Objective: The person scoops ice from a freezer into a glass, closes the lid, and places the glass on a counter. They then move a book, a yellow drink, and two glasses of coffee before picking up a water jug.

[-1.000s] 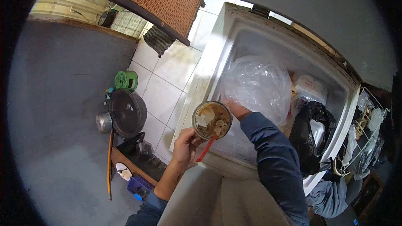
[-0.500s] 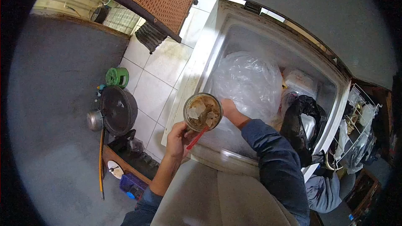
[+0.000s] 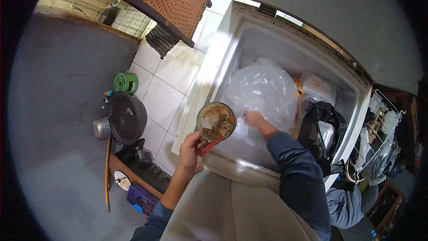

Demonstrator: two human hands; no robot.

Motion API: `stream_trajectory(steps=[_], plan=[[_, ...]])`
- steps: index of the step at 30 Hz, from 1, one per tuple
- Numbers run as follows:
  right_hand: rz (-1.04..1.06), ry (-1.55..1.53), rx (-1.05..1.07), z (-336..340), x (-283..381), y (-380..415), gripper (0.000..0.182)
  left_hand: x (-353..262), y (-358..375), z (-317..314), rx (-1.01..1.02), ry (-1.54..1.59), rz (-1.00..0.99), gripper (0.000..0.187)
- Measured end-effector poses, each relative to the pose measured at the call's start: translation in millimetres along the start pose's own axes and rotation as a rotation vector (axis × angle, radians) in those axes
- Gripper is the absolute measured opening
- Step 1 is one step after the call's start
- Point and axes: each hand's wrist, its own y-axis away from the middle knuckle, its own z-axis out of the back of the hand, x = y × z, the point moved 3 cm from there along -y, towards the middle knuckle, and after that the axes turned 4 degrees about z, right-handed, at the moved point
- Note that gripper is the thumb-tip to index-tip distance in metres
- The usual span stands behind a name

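In my left hand (image 3: 191,152) is a glass (image 3: 217,121) of brown drink with pieces of ice in it, held upright over the freezer's near edge. A red handle (image 3: 211,145), perhaps of a spoon, sticks out at the hand's side; its other end is hidden. My right hand (image 3: 256,119) reaches into the open chest freezer (image 3: 208,80), its fingers curled at the near side of a large clear plastic bag (image 3: 263,87). The bag's contents are hard to make out. Its plastic seems to be in those fingers.
Also inside the freezer are a black plastic bag (image 3: 322,127) and a white container (image 3: 318,87). The raised lid (image 3: 330,22) stands behind. To the right is a wire rack (image 3: 381,131) with bags. A dark wok (image 3: 127,118) and green stool (image 3: 125,82) are at left.
My right hand has moved right, away from beside the glass, farther over the freezer. The clear bag's plastic has shifted and looks smaller. My left hand still holds the glass.
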Motion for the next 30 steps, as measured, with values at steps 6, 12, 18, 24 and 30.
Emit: stream_trajectory(steps=[6, 12, 18, 24, 30], plan=[[-0.05, -0.33, 0.34, 5, -45, -34, 0.011, -20, 11, -57, -0.182, -0.114, -0.027, 0.024], [-0.064, -0.571, 0.492, 82, 5, 52, 0.011, -23, 7, -56, -0.107, -0.106, -0.065, 0.022], [-0.08, -0.751, 0.076, 190, 37, 174, 0.015, -25, -13, -64, -0.055, -0.2, -0.094, 0.021], [-0.115, -0.915, -0.319, 251, 48, 230, 0.022, 7, -46, -71, -0.022, -0.319, -0.131, 0.023], [-0.235, -0.17, -0.675, 251, 59, 215, 0.025, 39, -75, -67, 0.105, -0.349, -0.038, 0.021]])
